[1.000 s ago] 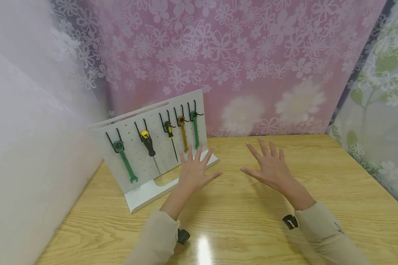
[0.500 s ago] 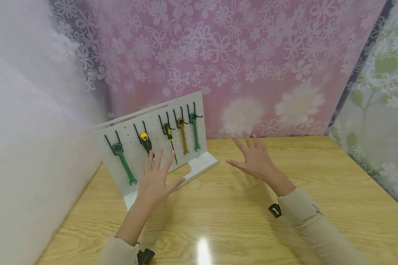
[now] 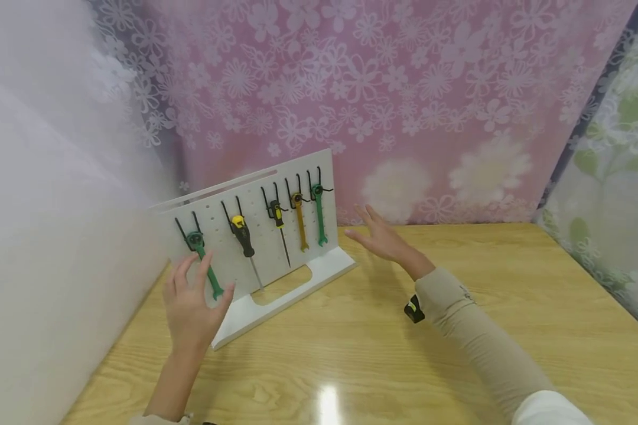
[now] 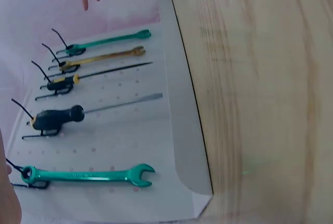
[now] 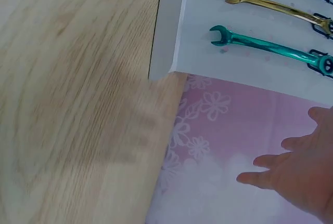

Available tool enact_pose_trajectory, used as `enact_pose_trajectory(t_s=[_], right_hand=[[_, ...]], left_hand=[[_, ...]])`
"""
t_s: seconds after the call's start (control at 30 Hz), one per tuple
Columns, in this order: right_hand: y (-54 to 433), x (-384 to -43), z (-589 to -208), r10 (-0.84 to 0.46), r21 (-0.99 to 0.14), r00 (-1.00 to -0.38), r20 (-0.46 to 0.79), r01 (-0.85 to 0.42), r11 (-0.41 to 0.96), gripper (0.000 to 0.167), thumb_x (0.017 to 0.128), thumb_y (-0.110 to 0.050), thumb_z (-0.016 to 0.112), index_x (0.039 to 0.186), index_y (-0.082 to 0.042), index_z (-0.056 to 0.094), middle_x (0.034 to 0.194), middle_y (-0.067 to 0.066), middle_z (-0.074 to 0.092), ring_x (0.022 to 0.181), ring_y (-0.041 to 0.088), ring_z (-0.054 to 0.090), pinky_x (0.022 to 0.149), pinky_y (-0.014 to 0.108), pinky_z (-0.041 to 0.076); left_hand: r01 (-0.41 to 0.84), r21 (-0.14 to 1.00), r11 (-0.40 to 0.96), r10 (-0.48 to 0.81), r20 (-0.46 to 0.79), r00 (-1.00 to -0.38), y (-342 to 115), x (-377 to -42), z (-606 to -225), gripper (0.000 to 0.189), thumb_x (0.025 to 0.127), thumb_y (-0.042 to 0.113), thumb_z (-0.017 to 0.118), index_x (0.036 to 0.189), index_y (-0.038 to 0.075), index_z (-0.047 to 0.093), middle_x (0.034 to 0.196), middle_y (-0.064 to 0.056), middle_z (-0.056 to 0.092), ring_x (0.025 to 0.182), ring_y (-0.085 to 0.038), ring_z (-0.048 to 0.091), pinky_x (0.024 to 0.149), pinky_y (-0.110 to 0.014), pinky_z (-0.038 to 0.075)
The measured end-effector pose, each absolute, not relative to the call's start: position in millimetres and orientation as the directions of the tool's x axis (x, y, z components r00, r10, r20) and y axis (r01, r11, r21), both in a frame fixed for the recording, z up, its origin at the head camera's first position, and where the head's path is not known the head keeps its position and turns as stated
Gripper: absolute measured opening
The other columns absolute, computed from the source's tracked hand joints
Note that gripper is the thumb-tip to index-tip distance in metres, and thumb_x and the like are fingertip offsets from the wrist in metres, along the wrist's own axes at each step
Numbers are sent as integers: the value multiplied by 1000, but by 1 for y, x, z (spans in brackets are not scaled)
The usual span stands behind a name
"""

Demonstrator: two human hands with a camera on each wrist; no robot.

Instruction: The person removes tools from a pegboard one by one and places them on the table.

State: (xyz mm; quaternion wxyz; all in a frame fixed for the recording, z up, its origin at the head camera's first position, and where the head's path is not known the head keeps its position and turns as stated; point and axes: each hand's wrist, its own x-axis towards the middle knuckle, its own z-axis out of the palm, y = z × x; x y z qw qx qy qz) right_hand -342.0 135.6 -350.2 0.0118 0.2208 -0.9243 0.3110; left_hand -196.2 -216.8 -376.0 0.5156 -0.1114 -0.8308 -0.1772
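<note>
A white pegboard stand (image 3: 276, 298) carries a row of tools on black hooks. At its left end hangs a green wrench (image 4: 88, 175), with my left hand (image 3: 191, 310) right in front, fingers spread and slightly bent, holding nothing. Beside that wrench hang a large black-and-yellow screwdriver (image 3: 243, 236) and a smaller one (image 3: 277, 217). A gold wrench (image 5: 276, 7) and a second green wrench (image 5: 265, 45) fill the right end. My right hand (image 3: 383, 239) hovers just right of the board's edge, its fingers extended and nothing in it.
The stand rests on a wood-grain table (image 3: 351, 354). Behind it hangs a pink flowered curtain (image 3: 393, 118), with a pale wall (image 3: 48, 206) close on the left and a green-and-white flowered curtain (image 3: 617, 206) on the right.
My left hand has moved left across the board to the left green wrench, its fingers bending a little. My right hand has come left, nearer the board's right edge. The tools hang as before.
</note>
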Motion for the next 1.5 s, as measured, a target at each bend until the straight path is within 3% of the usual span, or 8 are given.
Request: enact_pose_trajectory(t_s=[0.2, 0.4, 0.53, 0.67, 0.87, 1.13, 1.37, 1.5], right_hand=[[114, -365, -358, -407, -712, -895, 184, -407, 572, 68, 96, -44, 39, 149, -18, 5, 151, 12, 6, 135, 35, 9, 102, 60, 14], [100, -379, -359, -401, -859, -902, 162, -329, 392, 68, 96, -46, 40, 149, -21, 5, 151, 10, 13, 132, 32, 22, 102, 54, 23], [92, -385, -359, -416, -916, -894, 168, -298, 269, 69, 97, -37, 44, 149, -18, 3, 150, 11, 12, 131, 32, 24, 103, 49, 26], [83, -391, -357, -368, -935, -912, 183, -277, 222, 69, 96, -28, 49, 149, -19, 5, 149, 14, 16, 131, 32, 24, 102, 47, 28], [77, -397, -358, -313, -945, -928, 203, -269, 186, 68, 95, -22, 52, 149, -19, 11, 144, 19, 23, 128, 35, 28, 100, 47, 32], [83, -400, -362, -295, -958, -931, 213, -258, 124, 65, 94, -11, 52, 148, -17, 17, 141, 24, 26, 124, 37, 34, 97, 48, 35], [84, -391, -353, -301, -967, -928, 221, -248, 54, 63, 93, -3, 50, 147, -12, 19, 137, 29, 27, 121, 42, 35, 97, 55, 33], [85, -397, -359, -271, -964, -934, 232, -258, 65, 62, 93, -5, 52, 147, -16, 22, 131, 26, 33, 117, 38, 39, 94, 52, 37]], left_hand=[[372, 368, 852, -211, 892, -400, -228, -194, -380, 55, 87, 41, 54, 131, 8, 50, 126, -21, 43, 112, -38, 39, 88, -53, 31], [326, 630, 704, -399, 732, -553, -238, -199, -382, 58, 87, 22, 63, 140, 15, 39, 132, -17, 36, 116, -32, 35, 93, -51, 30], [307, 720, 622, -444, 647, -619, -244, -206, -384, 61, 90, 18, 61, 144, 18, 32, 132, -17, 37, 112, -30, 40, 90, -48, 36], [322, 743, 586, -479, 638, -602, -247, -213, -385, 58, 91, 11, 58, 143, 17, 34, 127, -17, 45, 105, -27, 48, 85, -39, 45], [341, 750, 566, -564, 655, -503, -249, -222, -387, 51, 90, 2, 56, 137, 19, 45, 116, -12, 55, 96, -19, 53, 78, -18, 46], [405, 704, 584, -598, 710, -372, -253, -233, -393, 41, 86, -1, 61, 125, 13, 59, 100, -14, 62, 85, -13, 56, 69, -12, 46], [519, 671, 529, -572, 734, -366, -262, -238, -399, 40, 84, -5, 63, 122, 6, 59, 95, -16, 61, 81, -6, 55, 65, -10, 45], [522, 677, 518, -559, 730, -392, -270, -241, -400, 40, 83, -7, 63, 121, 3, 59, 97, -19, 61, 78, -7, 55, 61, -10, 44]])
